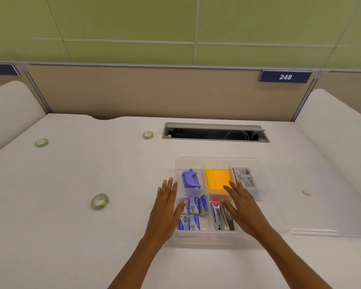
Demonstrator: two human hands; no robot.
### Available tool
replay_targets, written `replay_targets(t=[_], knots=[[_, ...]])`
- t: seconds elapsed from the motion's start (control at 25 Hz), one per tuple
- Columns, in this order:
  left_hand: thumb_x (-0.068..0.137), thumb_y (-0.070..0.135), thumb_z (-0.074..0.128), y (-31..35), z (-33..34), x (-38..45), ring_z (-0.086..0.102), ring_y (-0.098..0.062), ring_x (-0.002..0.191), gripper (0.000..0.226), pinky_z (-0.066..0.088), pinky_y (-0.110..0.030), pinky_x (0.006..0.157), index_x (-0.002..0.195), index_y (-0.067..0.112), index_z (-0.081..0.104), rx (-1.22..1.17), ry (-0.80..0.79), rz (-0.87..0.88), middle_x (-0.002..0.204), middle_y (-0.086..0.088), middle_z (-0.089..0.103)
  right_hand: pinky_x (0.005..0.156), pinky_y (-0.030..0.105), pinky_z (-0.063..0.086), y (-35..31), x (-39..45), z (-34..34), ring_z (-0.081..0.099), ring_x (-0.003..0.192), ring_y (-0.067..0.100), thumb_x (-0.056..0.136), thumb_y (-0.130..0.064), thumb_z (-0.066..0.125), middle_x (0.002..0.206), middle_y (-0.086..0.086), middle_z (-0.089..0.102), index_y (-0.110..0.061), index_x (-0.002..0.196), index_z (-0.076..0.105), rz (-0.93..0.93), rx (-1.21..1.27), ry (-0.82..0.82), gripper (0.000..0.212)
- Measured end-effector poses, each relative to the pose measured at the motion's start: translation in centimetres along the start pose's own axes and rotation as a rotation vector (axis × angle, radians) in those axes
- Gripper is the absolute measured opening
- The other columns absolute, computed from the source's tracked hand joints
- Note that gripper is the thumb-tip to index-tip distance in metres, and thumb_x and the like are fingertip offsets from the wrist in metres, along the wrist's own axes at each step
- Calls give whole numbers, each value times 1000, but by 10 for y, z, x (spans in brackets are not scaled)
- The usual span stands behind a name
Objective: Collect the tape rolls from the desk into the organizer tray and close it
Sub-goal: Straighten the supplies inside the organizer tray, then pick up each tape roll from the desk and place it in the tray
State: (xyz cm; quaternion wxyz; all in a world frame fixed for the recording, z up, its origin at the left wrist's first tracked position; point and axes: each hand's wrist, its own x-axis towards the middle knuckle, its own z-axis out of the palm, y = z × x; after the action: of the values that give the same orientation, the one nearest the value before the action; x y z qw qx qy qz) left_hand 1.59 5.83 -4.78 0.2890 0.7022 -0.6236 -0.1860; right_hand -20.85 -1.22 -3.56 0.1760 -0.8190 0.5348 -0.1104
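Three clear tape rolls with green-yellow cores lie on the white desk: one (pixel 99 201) left of my hands, one (pixel 41 142) at the far left, one (pixel 148 135) further back near the cable slot. A clear organizer tray (pixel 219 160) sits at the centre with no lid on it. My left hand (pixel 168 205) hovers flat over the tray's left edge, fingers apart and holding nothing. Spread flat over the tray's middle, my right hand (pixel 241 205) is also empty. A clear lid (pixel 313 231) lies flat on the desk right of the tray.
The tray holds a purple hole punch (pixel 190 178), orange sticky notes (pixel 218 178), blue staple boxes (pixel 194 213), a stapler (pixel 217 215) and a labelled box (pixel 245 177). An open cable slot (pixel 215 133) lies behind it. White side dividers flank the desk.
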Motion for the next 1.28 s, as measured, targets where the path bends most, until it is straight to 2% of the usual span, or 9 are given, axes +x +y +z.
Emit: replay_targets(t=[0.08,0.24,0.4,0.52,0.68,0.84,1.0,1.16,1.28], knots=[[85,56,21,-25,-14,-12,-13,-9,142,68,-5,-23,114,142,26,0,38,79,0,152,11,-10,118,37,13,-16,7,0,7,146,17,95,-38,40,157,3,18,-23,140,31,-52,33,23,49],[92,42,34,-76,-44,-38,-14,-4,139,62,1,-25,114,142,27,2,53,201,-110,154,11,-4,115,36,22,-73,23,13,18,144,20,93,-33,47,152,5,32,-21,132,44,-195,126,70,41],[93,42,28,-118,-71,-60,-6,-11,142,60,3,-30,117,144,17,6,122,313,-217,155,1,3,114,35,25,-138,42,42,18,144,16,94,-32,46,152,2,32,-21,131,46,-325,158,-11,39],[94,44,17,-146,-87,-68,-1,-17,143,61,3,-36,119,143,9,10,173,346,-310,154,-4,4,114,30,23,-181,51,67,18,144,15,94,-30,45,151,2,33,-21,131,45,-410,193,-63,38],[96,25,29,-169,-96,-70,3,-24,144,53,3,-39,120,142,5,12,195,311,-422,155,-14,9,113,36,25,-226,59,98,25,141,20,94,-26,45,150,5,34,-23,130,45,-449,192,-135,36],[88,45,1,-175,-93,-75,6,-23,144,67,-2,-33,119,143,8,12,271,258,-407,155,-11,10,107,44,30,-252,61,128,29,135,27,94,-20,41,151,9,30,-27,135,38,-487,26,-189,42],[95,38,13,-179,-91,-74,5,-19,144,56,0,-33,120,143,10,12,285,266,-414,156,-9,11,107,49,29,-260,65,142,25,137,30,94,-20,40,153,12,25,-28,139,31,-506,-123,-234,47],[71,63,-25,-178,-92,-75,6,-19,144,96,-2,-31,118,143,10,13,303,276,-385,155,-9,11,106,47,29,-257,65,144,26,136,29,94,-24,41,151,12,28,-28,137,35,-476,-119,-228,44],[72,64,-24,-179,-92,-75,5,-20,144,96,-2,-31,118,143,11,14,293,271,-390,155,-9,11,104,45,31,-253,62,145,31,133,27,92,-30,45,147,10,36,-24,130,42,-422,-65,-182,38]])
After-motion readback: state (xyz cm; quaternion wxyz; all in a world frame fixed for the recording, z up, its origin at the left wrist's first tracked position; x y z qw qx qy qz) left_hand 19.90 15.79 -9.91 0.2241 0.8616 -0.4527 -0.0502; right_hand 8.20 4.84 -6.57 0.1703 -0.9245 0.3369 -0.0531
